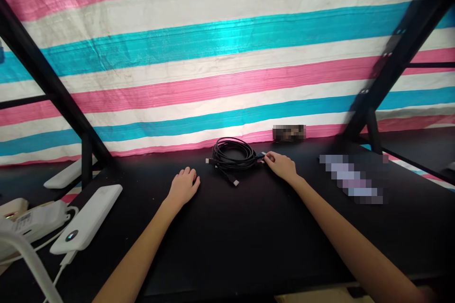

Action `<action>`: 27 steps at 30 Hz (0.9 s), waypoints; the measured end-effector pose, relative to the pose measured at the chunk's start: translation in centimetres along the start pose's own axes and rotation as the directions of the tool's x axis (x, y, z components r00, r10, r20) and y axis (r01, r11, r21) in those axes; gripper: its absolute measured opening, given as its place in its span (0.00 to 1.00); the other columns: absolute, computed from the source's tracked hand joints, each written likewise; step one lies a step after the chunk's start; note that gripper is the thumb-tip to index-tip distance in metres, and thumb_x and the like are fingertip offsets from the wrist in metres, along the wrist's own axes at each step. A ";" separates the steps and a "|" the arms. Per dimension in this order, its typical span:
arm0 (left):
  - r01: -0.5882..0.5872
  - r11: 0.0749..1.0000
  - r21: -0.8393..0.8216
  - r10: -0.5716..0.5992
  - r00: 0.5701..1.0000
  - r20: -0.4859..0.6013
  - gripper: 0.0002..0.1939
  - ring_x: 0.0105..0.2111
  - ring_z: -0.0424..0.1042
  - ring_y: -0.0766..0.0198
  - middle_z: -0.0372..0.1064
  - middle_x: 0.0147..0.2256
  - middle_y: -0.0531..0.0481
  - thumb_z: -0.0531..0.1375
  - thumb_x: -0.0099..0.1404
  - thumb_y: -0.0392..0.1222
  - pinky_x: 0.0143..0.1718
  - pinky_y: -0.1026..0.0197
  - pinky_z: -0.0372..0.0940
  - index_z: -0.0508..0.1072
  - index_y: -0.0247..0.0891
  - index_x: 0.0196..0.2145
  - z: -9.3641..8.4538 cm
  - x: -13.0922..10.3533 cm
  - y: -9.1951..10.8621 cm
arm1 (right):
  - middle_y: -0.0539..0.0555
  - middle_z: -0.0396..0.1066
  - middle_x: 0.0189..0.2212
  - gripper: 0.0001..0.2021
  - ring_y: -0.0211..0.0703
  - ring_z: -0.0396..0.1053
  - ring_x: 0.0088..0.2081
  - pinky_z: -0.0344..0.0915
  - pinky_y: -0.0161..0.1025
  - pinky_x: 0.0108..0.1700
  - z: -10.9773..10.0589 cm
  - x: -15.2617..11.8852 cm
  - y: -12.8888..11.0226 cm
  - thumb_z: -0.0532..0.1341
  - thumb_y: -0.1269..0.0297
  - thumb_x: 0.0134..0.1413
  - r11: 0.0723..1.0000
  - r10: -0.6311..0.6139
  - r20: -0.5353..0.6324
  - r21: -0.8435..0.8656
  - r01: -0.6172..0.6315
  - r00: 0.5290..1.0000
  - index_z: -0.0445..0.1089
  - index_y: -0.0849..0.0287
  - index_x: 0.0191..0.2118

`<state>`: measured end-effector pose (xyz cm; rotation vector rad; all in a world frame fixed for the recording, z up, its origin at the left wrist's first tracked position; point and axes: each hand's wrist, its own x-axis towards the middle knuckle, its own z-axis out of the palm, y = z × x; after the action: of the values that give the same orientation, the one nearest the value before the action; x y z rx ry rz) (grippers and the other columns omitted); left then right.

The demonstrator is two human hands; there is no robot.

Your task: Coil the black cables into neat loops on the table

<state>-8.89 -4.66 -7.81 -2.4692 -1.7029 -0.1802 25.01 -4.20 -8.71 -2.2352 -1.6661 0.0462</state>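
White tube (pixel 32 261) looms lower left; centre, right hand (pixel 282 165) pinches a plug (pixel 261 155) on the coiled cable (pixel 237 166); left hand (pixel 183 186) rests apart, empty. Plug-handling, seemingly; next move wants steady pinching.

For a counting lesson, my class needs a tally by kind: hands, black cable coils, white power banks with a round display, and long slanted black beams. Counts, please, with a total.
Hands: 2
Black cable coil: 1
White power bank with a round display: 1
Long slanted black beams: 2
Total: 6
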 end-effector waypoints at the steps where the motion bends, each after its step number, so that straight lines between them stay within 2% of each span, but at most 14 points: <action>1: 0.000 1.000 0.000 0.000 1.000 -0.002 0.13 0.38 0.65 0.58 0.64 0.37 0.45 0.45 0.66 0.44 0.38 0.59 0.58 0.65 0.38 0.33 0.0 0.0 0.0 | 0.52 0.73 0.31 0.15 0.47 0.70 0.34 0.54 0.35 0.30 0.0 0.0 0.0 0.49 0.53 0.56 1.000 -0.001 0.000 0.001 0.001 1.000 0.70 0.52 0.37; 27: -0.001 1.000 0.011 0.001 1.000 -0.001 0.13 0.38 0.65 0.58 0.64 0.37 0.45 0.44 0.66 0.44 0.37 0.59 0.58 0.65 0.37 0.32 -0.2 -0.1 0.2 | 0.52 0.73 0.30 0.15 0.47 0.70 0.34 0.52 0.35 0.28 -0.1 -0.2 -0.2 0.50 0.53 0.56 1.000 -0.013 -0.003 0.010 0.013 1.000 0.70 0.53 0.36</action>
<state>-8.71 -4.85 -7.58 -2.4613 -1.6974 -0.1714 24.83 -4.33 -8.63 -2.2164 -1.6750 0.0485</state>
